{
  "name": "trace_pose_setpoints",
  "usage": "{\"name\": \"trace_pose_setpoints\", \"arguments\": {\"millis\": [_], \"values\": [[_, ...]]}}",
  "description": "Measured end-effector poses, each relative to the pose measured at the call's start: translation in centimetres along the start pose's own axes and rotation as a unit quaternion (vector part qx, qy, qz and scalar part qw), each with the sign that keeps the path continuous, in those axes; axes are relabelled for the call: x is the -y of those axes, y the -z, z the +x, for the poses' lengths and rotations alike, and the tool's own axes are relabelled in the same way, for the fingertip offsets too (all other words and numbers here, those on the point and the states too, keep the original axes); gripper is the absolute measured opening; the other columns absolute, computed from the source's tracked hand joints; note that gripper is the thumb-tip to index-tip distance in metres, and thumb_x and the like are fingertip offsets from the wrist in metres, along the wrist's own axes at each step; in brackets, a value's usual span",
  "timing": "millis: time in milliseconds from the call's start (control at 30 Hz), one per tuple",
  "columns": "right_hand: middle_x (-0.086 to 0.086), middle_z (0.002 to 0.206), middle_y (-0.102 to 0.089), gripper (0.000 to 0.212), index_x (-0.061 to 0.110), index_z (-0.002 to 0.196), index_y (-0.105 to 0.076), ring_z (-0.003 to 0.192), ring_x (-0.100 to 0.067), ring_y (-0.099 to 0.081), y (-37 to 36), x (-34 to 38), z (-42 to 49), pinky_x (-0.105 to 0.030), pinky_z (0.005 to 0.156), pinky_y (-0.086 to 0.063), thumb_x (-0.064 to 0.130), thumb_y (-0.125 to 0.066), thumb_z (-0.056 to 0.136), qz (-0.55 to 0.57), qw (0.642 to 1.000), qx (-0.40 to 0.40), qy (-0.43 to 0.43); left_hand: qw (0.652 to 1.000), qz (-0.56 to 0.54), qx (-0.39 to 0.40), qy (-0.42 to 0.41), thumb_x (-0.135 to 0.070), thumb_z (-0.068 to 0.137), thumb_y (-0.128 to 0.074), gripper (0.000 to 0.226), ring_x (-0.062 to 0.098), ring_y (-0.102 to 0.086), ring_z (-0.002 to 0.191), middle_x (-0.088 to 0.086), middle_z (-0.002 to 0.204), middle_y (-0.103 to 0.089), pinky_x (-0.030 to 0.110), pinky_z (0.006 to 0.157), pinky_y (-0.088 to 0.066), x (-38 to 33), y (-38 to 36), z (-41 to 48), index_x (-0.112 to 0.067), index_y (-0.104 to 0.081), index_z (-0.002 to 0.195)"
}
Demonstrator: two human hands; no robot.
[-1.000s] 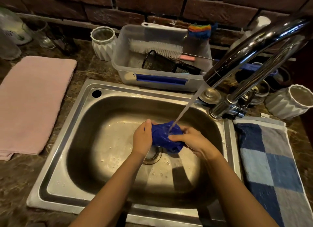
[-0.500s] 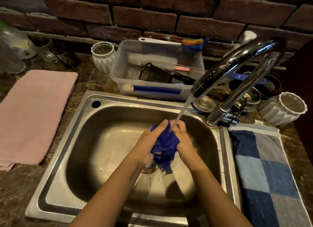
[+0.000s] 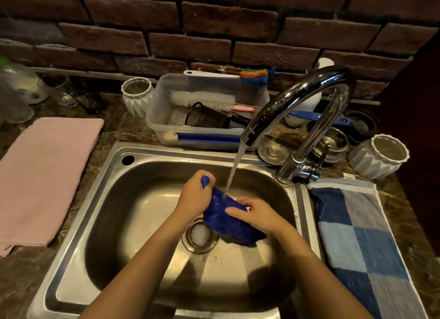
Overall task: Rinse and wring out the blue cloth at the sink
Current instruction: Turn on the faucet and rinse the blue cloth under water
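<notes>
The wet blue cloth [image 3: 228,220] hangs spread between my two hands over the steel sink [image 3: 100,199], just above the drain [image 3: 200,235]. My left hand [image 3: 194,195] is closed on its upper left corner, and a bit of blue sticks out above the fist. My right hand [image 3: 256,214] grips the cloth's right side from above. Water runs from the chrome tap [image 3: 292,102] in a thin stream and lands on the cloth between the hands.
A pink towel [image 3: 45,171] lies left of the sink and a blue checked towel [image 3: 362,242] right of it. Behind the sink stands a clear tub [image 3: 204,118] with brushes, flanked by two white ribbed pots [image 3: 137,96] [image 3: 378,155]. A brick wall runs behind.
My hands have moved apart: the cloth was bunched and squeezed between them, and now it is stretched out flatter under the stream. The head has tilted, so the sink sits lower in view.
</notes>
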State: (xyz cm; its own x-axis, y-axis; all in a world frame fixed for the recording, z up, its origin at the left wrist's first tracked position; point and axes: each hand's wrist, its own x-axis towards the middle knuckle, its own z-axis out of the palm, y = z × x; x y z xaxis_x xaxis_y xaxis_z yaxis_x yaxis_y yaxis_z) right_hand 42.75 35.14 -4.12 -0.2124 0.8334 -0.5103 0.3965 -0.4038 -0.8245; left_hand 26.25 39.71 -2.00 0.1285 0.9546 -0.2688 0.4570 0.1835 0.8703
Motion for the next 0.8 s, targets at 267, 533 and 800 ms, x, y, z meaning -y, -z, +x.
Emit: {"name": "trace_pose_setpoints", "arguments": {"millis": [267, 533, 800], "values": [[-0.004, 0.080, -0.064, 0.032, 0.016, 0.084, -0.058, 0.078, -0.017, -0.062, -1.8, 1.7, 0.4, -0.032, 0.075, -0.050, 0.047, -0.052, 0.088, -0.051, 0.979, -0.193, 0.049, 0.965, -0.048, 0.129, 0.225, -0.060, 0.080, -0.056, 0.048, 0.025, -0.067, 0.088, 0.012, 0.094, -0.069, 0.034, 0.083, -0.055, 1.1, -1.0, -0.2, -0.014, -0.061, 0.093], [0.002, 0.067, -0.058, 0.047, 0.024, 0.065, -0.053, 0.074, -0.017, -0.060, -6.6, 4.0, 1.4, -0.027, 0.062, -0.042, 0.050, -0.030, 0.096, 0.029, 0.945, -0.324, -0.039, 0.938, -0.256, -0.036, 0.232, -0.034, 0.092, -0.053, 0.032, 0.025, -0.060, 0.073, 0.008, 0.068, -0.061, 0.037, 0.078, -0.049, 1.6, -3.6, -1.2, -0.009, -0.061, 0.074], [0.001, 0.067, -0.059, 0.044, 0.024, 0.064, -0.053, 0.072, -0.018, -0.061, -7.6, 2.8, 1.9, -0.031, 0.068, -0.048, 0.046, -0.032, 0.096, 0.059, 0.941, -0.332, -0.027, 0.921, -0.314, -0.095, 0.208, -0.045, 0.089, -0.053, 0.037, 0.017, -0.060, 0.065, 0.005, 0.066, -0.060, 0.032, 0.069, -0.051, 2.1, -3.4, -1.3, -0.012, -0.058, 0.074]]}}
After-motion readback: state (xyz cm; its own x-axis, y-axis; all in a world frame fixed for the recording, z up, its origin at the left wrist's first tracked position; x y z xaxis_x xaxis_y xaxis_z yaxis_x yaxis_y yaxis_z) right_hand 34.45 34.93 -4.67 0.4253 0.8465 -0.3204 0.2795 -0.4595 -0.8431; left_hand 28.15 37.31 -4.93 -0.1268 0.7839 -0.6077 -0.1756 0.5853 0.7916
